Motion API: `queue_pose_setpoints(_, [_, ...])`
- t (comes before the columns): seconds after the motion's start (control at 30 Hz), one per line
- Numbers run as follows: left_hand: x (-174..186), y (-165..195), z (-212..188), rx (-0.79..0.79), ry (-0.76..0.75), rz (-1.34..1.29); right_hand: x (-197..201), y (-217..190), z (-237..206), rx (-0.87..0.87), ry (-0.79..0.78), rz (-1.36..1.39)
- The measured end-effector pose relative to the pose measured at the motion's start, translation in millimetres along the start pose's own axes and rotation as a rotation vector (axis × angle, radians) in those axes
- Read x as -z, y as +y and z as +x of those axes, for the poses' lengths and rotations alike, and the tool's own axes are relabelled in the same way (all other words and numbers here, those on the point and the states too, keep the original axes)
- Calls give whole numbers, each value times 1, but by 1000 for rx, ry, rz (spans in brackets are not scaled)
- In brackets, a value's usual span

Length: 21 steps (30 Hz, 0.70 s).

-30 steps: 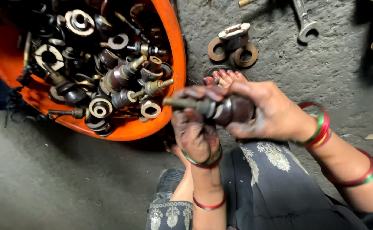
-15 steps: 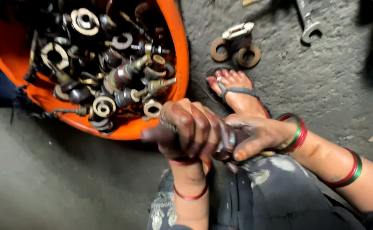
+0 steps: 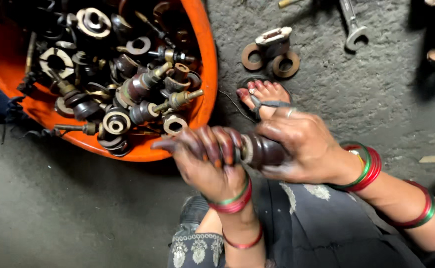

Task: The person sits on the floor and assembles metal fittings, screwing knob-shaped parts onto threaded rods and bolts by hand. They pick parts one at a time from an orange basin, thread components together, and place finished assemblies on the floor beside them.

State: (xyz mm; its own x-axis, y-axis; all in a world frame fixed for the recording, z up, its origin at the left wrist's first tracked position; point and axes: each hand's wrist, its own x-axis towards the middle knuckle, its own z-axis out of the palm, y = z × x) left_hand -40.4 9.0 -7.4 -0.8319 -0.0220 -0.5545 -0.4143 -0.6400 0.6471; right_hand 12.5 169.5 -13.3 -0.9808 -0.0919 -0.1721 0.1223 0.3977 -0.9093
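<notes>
I hold a dark metal fitting (image 3: 261, 150) in both hands, just beside the rim of the orange tub (image 3: 203, 74). My left hand (image 3: 208, 161) has its fingers (image 3: 216, 143) curled tight round the fitting's narrow end; my right hand (image 3: 304, 144) grips the thicker end, its fingers closed over it. The tub is heaped with greasy rings and bolts. On the concrete floor (image 3: 78, 218) past the tub lie a rusty ringed part (image 3: 272, 52) and a spanner (image 3: 352, 25). My sandalled foot (image 3: 264, 95) rests beside the tub.

left hand (image 3: 205, 159) now wrapped over dark metal part (image 3: 262, 150), right hand (image 3: 304, 146) regripped
</notes>
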Motion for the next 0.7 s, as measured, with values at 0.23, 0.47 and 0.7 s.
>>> queue_pose_setpoints(0.23, [1, 85, 21, -520, -67, 277, 34, 40, -35, -327, -181, -169])
queue_pose_setpoints(0.47, [40, 131, 24, -280, -173, 29, 55, 68, -90, -334, -3, 791])
queue_pose_setpoints(0.7, [47, 94, 19, -227, -20, -110, 42, 86, -86, -391, -37, 631])
